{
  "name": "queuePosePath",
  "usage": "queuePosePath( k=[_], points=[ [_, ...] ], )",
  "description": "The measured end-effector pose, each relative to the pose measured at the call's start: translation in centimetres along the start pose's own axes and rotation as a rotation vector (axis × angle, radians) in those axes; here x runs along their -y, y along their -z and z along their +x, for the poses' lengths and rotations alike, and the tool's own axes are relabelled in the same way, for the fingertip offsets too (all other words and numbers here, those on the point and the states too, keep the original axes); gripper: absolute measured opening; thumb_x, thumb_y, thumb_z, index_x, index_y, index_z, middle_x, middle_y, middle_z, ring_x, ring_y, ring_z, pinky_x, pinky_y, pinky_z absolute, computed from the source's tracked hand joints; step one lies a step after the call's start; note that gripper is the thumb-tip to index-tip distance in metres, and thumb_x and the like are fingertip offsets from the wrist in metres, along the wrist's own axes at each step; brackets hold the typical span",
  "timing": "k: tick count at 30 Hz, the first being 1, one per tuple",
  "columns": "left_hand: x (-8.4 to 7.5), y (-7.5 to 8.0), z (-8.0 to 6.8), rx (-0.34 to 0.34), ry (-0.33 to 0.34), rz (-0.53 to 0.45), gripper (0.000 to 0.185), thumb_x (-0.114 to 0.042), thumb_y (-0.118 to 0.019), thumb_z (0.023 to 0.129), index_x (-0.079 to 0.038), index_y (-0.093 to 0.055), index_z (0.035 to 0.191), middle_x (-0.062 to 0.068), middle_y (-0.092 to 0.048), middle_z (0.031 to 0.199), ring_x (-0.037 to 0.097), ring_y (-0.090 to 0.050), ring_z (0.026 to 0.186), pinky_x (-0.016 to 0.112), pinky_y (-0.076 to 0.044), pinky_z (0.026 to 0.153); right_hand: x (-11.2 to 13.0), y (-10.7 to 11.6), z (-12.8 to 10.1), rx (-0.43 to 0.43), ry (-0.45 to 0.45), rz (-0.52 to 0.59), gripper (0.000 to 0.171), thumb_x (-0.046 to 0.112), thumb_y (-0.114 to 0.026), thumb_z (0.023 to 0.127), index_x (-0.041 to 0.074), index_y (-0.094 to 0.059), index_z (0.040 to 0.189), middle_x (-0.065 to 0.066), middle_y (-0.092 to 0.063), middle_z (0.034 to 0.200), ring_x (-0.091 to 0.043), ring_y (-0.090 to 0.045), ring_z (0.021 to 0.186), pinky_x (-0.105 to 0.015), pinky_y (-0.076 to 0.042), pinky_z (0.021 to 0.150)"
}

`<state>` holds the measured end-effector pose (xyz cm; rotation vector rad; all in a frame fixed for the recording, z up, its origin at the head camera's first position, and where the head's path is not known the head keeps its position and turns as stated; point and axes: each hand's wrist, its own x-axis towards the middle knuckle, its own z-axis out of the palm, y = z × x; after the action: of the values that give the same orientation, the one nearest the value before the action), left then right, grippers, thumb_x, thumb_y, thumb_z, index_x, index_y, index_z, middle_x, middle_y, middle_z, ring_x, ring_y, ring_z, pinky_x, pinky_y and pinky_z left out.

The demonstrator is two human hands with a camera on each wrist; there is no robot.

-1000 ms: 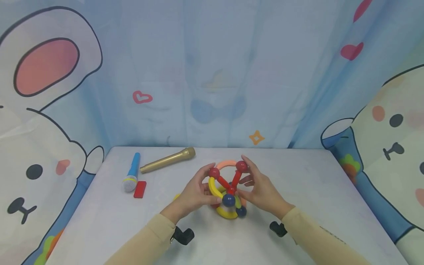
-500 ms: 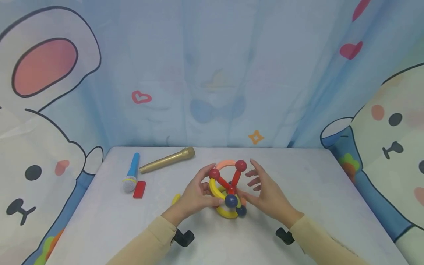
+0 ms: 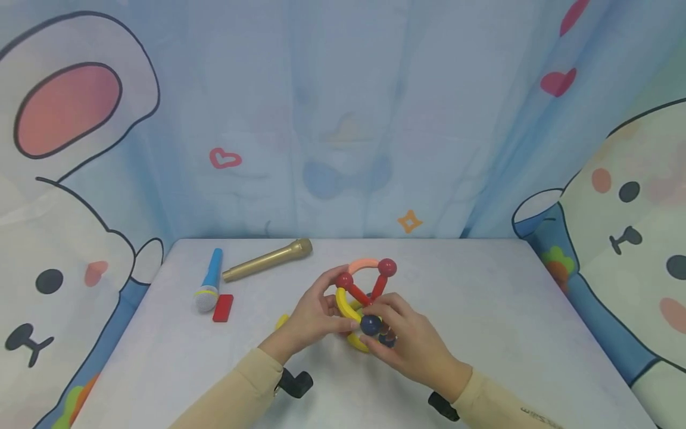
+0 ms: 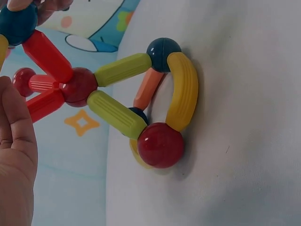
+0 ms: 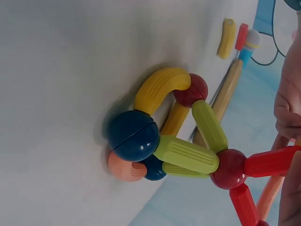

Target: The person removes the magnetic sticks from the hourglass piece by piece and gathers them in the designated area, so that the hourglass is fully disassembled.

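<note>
Both hands are on a toy frame of balls and rods [image 3: 362, 262], which stands on the table. My left hand [image 3: 308, 313] grips its upper left side, fingers near a red ball [image 3: 345, 280] and thumb at the curved yellow rod [image 3: 343, 302]. With thumb and fingers my right hand [image 3: 409, 339] pinches a blue ball [image 3: 370, 325] at the front. In the left wrist view red rods [image 4: 49, 56] and green rods [image 4: 117, 113] meet at a middle red ball [image 4: 79, 88]. The base has a curved yellow rod [image 5: 162, 87] and a blue ball [image 5: 134, 136].
A gold microphone [image 3: 268, 260] and a blue toy microphone [image 3: 211, 280] lie at the back left, beside a red block [image 3: 223, 308]. Behind the left wrist is a loose yellow rod [image 5: 226, 38]. A printed curtain [image 3: 348, 119] hangs behind the table.
My right hand has let go of the upper right red ball, drawn back, then come left and down to the front blue ball. My left hand keeps its hold.
</note>
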<state>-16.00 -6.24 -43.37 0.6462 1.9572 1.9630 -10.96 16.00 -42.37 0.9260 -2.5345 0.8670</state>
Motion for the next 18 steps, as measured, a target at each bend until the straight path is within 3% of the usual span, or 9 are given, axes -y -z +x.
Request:
queuePosePath(
  k=[7,15,18],
  points=[
    [-0.3,0.2,0.1,0.007,0.028,-0.047,0.086,-0.005,-0.081,0.081,-0.028,-0.037,0.152,0.004,-0.038,0.15,0.027,-0.067,0.101,0.037,-0.055,0.088,0.1,-0.6,0.5,0.013,-0.041,0.008,0.045,0.021,-0.087,0.078,0.019,-0.062,0.116,0.008,-0.055,0.112,-0.002,-0.06,0.08,-0.019,-0.055,0.066],
    [-0.1,0.6,0.3,0.02,0.016,-0.086,0.083,-0.003,-0.08,0.082,-0.021,-0.038,0.152,0.01,-0.042,0.145,0.041,-0.061,0.113,0.037,-0.053,0.092,0.4,-1.3,0.8,-0.059,-0.028,-0.004,0.042,0.013,-0.086,0.075,0.016,-0.062,0.109,0.007,-0.059,0.106,-0.004,-0.059,0.081,-0.018,-0.055,0.073],
    [0.0,0.7,0.3,0.019,0.019,-0.08,0.083,-0.003,-0.079,0.082,-0.022,-0.039,0.151,0.006,-0.043,0.145,0.035,-0.065,0.107,0.037,-0.053,0.092,0.3,-1.4,0.8,-0.077,-0.019,-0.007,0.041,0.013,-0.086,0.075,0.016,-0.062,0.108,0.007,-0.06,0.105,-0.005,-0.059,0.08,-0.019,-0.055,0.073]
  ],
)
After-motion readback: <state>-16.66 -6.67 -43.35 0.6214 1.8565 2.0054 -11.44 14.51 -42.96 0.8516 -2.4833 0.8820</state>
